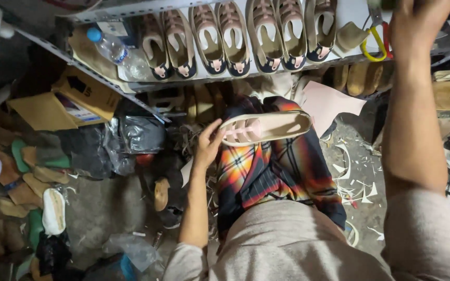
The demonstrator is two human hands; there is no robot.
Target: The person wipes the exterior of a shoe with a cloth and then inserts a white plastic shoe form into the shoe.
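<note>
left hand fingers closed on beige shoe | right hand raised at shelf; grip unclear

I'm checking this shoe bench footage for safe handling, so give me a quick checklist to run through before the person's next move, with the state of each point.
1. Left hand has a grip on the beige-soled pink-strapped shoe: ok, fingers on its heel end.
2. Shoe supported over the lap: ok, it rests across the orange and dark plaid cloth.
3. Right hand clear of the yellow-handled scissors on the shelf: cannot tell, the hand is raised beside them and cut off by the frame.
4. Row of finished pink and beige shoes sitting steady on the white metal shelf: ok.
5. Floor underfoot tidy: not ok, white offcuts lie scattered.
</note>
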